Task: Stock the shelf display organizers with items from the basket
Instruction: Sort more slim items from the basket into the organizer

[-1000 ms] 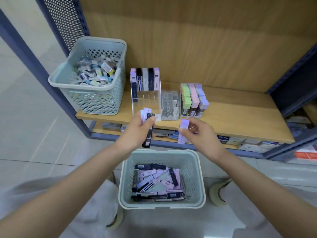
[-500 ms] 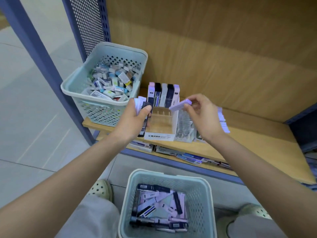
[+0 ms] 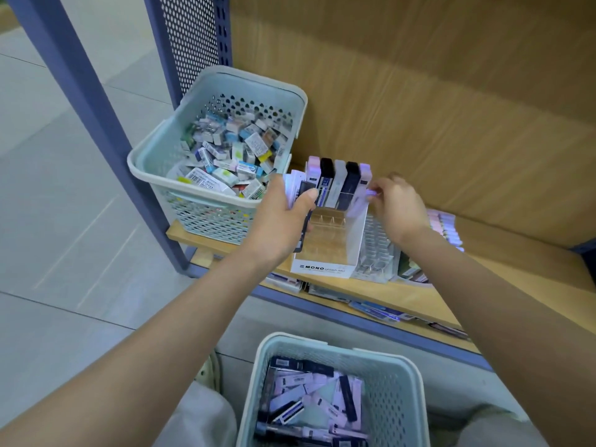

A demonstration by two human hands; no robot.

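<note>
The right hand (image 3: 395, 206) pinches a light purple lead case (image 3: 360, 201) in its grip. The case stands nearly upright, its bottom end at the last slot on the right of the MONO organizer (image 3: 325, 269). The left hand (image 3: 280, 221) grips more cases (image 3: 295, 188), just left of it.

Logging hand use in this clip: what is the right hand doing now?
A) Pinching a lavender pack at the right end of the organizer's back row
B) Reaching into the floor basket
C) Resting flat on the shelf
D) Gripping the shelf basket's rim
A: the right hand pinches a lavender pack at the right end of the back row in the MONO organizer, while the left hand holds spare packs.
</note>
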